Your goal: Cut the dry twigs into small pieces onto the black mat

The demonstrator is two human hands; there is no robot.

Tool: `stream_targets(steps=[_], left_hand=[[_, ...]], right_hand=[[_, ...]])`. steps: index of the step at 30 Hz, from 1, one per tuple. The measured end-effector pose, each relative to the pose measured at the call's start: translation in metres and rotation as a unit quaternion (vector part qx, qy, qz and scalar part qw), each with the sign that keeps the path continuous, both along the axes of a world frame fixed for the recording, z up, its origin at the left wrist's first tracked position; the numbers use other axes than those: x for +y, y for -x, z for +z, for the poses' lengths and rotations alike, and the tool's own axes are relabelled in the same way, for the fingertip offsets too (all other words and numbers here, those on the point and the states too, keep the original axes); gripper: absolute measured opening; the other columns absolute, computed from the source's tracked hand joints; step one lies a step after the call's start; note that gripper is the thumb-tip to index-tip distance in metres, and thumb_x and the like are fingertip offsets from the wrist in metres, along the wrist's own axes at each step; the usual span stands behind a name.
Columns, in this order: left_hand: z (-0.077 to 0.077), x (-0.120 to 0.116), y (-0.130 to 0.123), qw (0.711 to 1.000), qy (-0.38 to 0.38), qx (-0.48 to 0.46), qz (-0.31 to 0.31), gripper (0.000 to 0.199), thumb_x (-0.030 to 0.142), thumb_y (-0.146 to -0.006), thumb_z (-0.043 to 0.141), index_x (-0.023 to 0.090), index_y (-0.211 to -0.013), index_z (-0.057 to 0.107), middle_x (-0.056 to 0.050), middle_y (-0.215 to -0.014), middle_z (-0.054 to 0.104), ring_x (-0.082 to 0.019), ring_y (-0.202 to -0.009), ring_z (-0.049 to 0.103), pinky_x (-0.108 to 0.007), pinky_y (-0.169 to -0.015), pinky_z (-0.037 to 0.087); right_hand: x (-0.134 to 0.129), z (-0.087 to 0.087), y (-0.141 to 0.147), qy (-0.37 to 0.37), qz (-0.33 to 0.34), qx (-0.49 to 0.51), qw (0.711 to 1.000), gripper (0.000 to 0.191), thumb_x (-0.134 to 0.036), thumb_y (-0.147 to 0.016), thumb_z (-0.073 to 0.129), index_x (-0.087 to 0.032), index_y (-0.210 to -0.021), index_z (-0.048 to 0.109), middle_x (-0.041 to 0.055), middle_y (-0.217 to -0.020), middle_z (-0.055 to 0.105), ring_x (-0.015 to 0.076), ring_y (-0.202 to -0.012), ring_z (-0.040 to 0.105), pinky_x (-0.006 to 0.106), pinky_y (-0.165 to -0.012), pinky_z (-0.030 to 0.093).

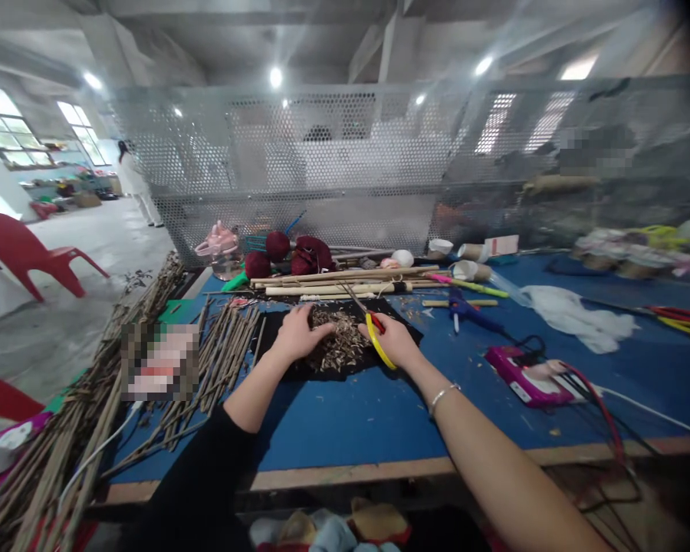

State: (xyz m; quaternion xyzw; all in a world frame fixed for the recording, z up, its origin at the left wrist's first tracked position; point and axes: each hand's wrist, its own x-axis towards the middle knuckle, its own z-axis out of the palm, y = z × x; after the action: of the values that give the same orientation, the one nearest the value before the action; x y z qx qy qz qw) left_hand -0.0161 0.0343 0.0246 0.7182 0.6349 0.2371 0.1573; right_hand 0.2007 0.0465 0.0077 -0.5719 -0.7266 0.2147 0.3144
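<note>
A heap of small brown and pale plant chips [339,342] lies on a black cloth [316,374] in the middle of the blue table. My left hand [297,333] rests at the heap's left edge, thumb stretched out toward the chips and apart from the fingers; nothing shows in it. On the other side, my right hand [395,337] is closed on scissors [382,342] with yellow and red handles. Their blades point up and left, over the heap's far edge. Left of the cloth lie many cut dry sticks [221,360].
Long dry stalks [86,406] bundle along the table's left edge. Wooden poles [333,290], dark red balls [277,246] and a blue glue gun [471,313] lie behind. At right are a purple power strip [529,377], cables and a white plastic bag [578,310]. A perforated metal screen [345,169] closes the back.
</note>
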Motion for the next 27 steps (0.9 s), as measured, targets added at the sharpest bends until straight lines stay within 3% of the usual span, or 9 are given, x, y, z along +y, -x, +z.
stream_targets(steps=[5,7,10,13,16,20,23,27], left_hand=[[0.016,-0.038,0.031,0.985,-0.03,0.076,0.153,0.053,0.051,-0.08,0.042,0.017,-0.12,0.049,-0.016,-0.12,0.052,-0.026,-0.111,0.047,-0.036,-0.089,0.037],[0.02,-0.06,0.047,0.97,0.013,0.13,0.203,0.046,0.049,-0.08,0.042,0.018,-0.112,0.055,-0.016,-0.112,0.056,-0.028,-0.106,0.05,-0.039,-0.085,0.038],[0.014,-0.091,0.059,0.937,0.087,0.192,0.277,0.047,0.052,-0.078,0.043,0.017,-0.106,0.057,-0.019,-0.11,0.056,-0.034,-0.105,0.049,-0.046,-0.081,0.039],[0.002,-0.111,0.055,0.931,0.089,0.227,0.271,0.045,0.05,-0.078,0.044,0.018,-0.107,0.057,-0.019,-0.121,0.05,-0.035,-0.113,0.042,-0.049,-0.086,0.034],[-0.005,-0.119,0.045,0.94,0.058,0.23,0.246,0.042,0.044,-0.081,0.044,0.018,-0.112,0.054,-0.017,-0.126,0.046,-0.033,-0.118,0.037,-0.045,-0.091,0.032],[-0.003,-0.122,0.043,0.944,0.044,0.212,0.248,0.04,0.04,-0.081,0.045,0.018,-0.115,0.05,-0.015,-0.119,0.052,-0.028,-0.111,0.044,-0.037,-0.085,0.038],[-0.002,-0.121,0.054,0.936,0.049,0.226,0.267,0.033,0.035,-0.079,0.051,0.017,-0.106,0.054,-0.014,-0.107,0.057,-0.027,-0.103,0.049,-0.034,-0.081,0.04],[-0.005,-0.115,0.071,0.945,0.042,0.196,0.257,0.026,0.026,-0.078,0.051,0.016,-0.102,0.058,-0.012,-0.1,0.06,-0.021,-0.092,0.057,-0.028,-0.078,0.04]], right_hand=[[0.0,-0.001,-0.002,-0.024,-0.014,-0.009,1.0,0.032,-0.048,-0.068,0.055,-0.018,-0.078,0.058,-0.0003,-0.063,0.054,0.0124,-0.055,0.044,0.023,-0.052,0.035],[0.0,0.0,-0.002,-0.021,-0.019,-0.009,1.0,0.032,-0.048,-0.068,0.055,-0.018,-0.078,0.057,-0.0003,-0.063,0.054,0.0125,-0.055,0.045,0.023,-0.052,0.035],[-0.002,0.001,-0.001,-0.025,-0.021,-0.013,0.999,0.031,-0.05,-0.069,0.054,-0.019,-0.075,0.055,-0.0012,-0.059,0.052,0.0123,-0.053,0.044,0.023,-0.051,0.034],[-0.003,0.0,0.0,-0.032,-0.008,-0.013,0.999,0.03,-0.049,-0.069,0.054,-0.019,-0.072,0.053,-0.0015,-0.058,0.051,0.0117,-0.052,0.042,0.023,-0.05,0.034],[-0.005,-0.001,0.001,-0.029,0.0,-0.021,0.999,0.029,-0.049,-0.069,0.054,-0.02,-0.067,0.05,-0.0021,-0.056,0.048,0.0115,-0.051,0.041,0.023,-0.05,0.033],[-0.005,-0.001,0.002,-0.027,-0.007,-0.03,0.999,0.03,-0.05,-0.069,0.053,-0.02,-0.067,0.05,-0.0022,-0.056,0.047,0.012,-0.052,0.042,0.023,-0.051,0.034],[-0.005,-0.001,0.002,-0.027,-0.013,-0.025,0.999,0.031,-0.05,-0.069,0.053,-0.02,-0.07,0.051,-0.0011,-0.058,0.05,0.0122,-0.052,0.043,0.023,-0.051,0.034],[-0.004,-0.002,0.002,-0.02,-0.011,-0.024,0.999,0.032,-0.051,-0.068,0.053,-0.019,-0.071,0.052,-0.0014,-0.058,0.05,0.0117,-0.051,0.043,0.023,-0.05,0.034]])
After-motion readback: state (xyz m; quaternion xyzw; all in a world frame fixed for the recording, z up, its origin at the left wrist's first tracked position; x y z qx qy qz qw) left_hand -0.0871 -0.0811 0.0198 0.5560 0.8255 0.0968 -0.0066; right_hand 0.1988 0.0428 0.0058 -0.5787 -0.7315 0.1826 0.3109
